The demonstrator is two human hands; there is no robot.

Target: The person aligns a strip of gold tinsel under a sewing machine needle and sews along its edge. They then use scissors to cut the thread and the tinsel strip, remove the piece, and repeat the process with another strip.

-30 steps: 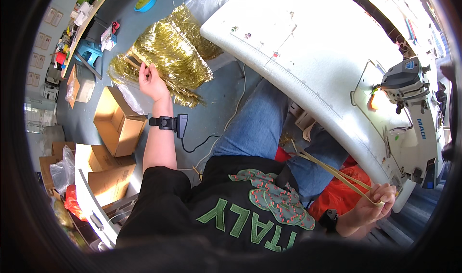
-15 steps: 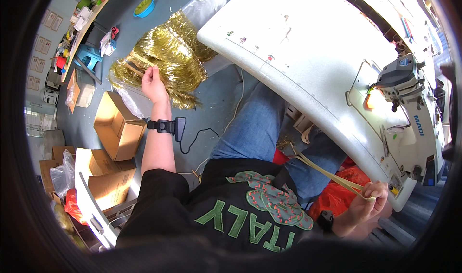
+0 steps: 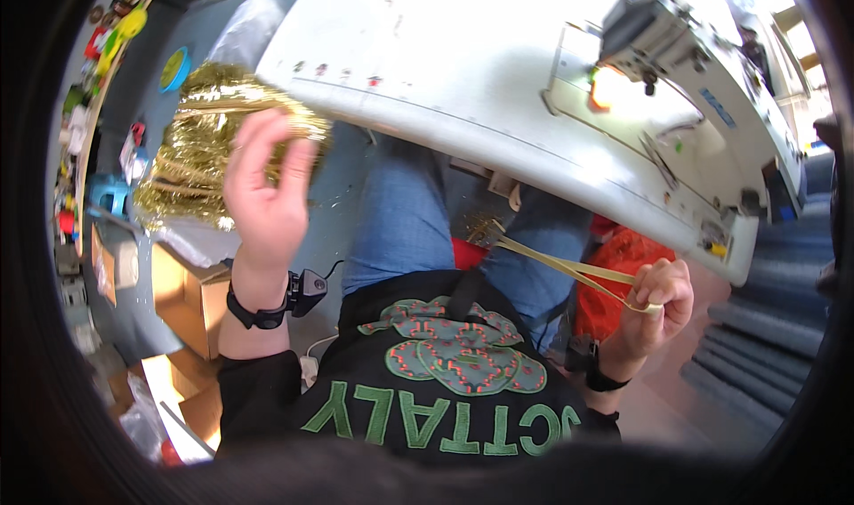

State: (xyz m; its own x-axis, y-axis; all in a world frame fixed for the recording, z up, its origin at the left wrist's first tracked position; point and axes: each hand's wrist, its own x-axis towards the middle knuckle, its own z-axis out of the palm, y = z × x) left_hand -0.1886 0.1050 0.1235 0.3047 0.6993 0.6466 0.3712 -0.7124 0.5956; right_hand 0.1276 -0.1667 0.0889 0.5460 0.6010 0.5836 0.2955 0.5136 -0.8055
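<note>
My left hand (image 3: 267, 180) is raised over the pile of shiny gold tinsel fringe (image 3: 187, 149) at the left of the white table. Its blurred fingers are curved and apart from the thumb, and I make out nothing held between them. Low on the right, my right hand (image 3: 654, 305) grips a long pale yellow band (image 3: 565, 266), which stretches leftward across my jeans toward a loose tuft under the table edge. A red plastic bag (image 3: 627, 251) is behind that hand.
The white sewing table (image 3: 463, 51) spans the top, carrying a grey sewing machine (image 3: 729, 105) at right. Cardboard boxes (image 3: 182, 300) stand at lower left. A blue basin (image 3: 174, 69), a blue stool (image 3: 108, 193) and a cluttered bench (image 3: 116, 38) lie farther left.
My left hand has come away from the fringe, nearer the camera, its fingers loosened. My right hand keeps the band. The view has shifted, so table and machine sit higher and further left.
</note>
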